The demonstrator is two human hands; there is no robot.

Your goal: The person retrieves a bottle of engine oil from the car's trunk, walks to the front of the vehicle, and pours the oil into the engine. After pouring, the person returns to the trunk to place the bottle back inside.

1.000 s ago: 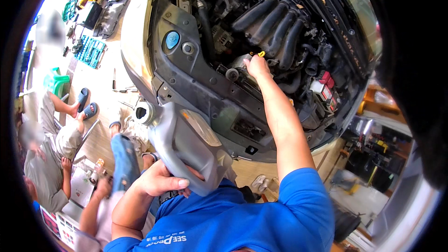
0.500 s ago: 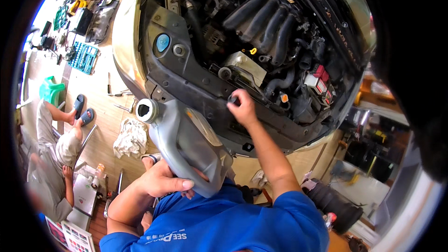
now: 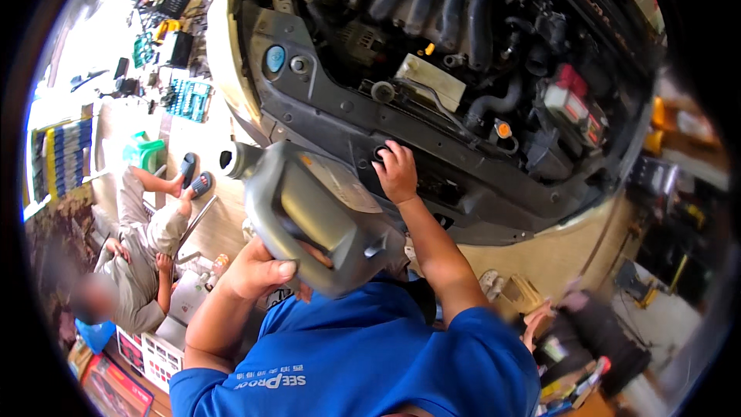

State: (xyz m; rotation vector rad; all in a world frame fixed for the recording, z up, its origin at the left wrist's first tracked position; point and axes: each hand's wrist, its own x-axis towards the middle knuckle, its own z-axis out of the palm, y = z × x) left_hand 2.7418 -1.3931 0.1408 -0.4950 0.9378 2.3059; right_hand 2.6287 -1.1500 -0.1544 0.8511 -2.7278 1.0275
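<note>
My left hand (image 3: 261,272) is closed around the handle of a grey plastic oil jug (image 3: 289,185). The jug lies tilted over my lap, its uncapped mouth (image 3: 234,161) pointing left. My right hand (image 3: 397,174) rests at the black front panel (image 3: 328,120) of a car's engine bay, fingers curled on a small dark round cap (image 3: 379,154). Whether the cap touches the panel I cannot tell. Beyond my right hand lie a pale box-shaped part (image 3: 431,83) and an orange-topped cap (image 3: 503,130).
Thick intake pipes (image 3: 451,8) and a battery with a red cover (image 3: 570,100) fill the bay. Left, a person in grey (image 3: 135,270) sits near a green stool (image 3: 144,152) and a teal socket set (image 3: 189,100). Dark tyres (image 3: 587,340) stand at the lower right.
The jug has turned in my left hand, its body rolled over and its mouth swung away to the left. My right hand has shifted slightly over the panel. The whole view has moved too.
</note>
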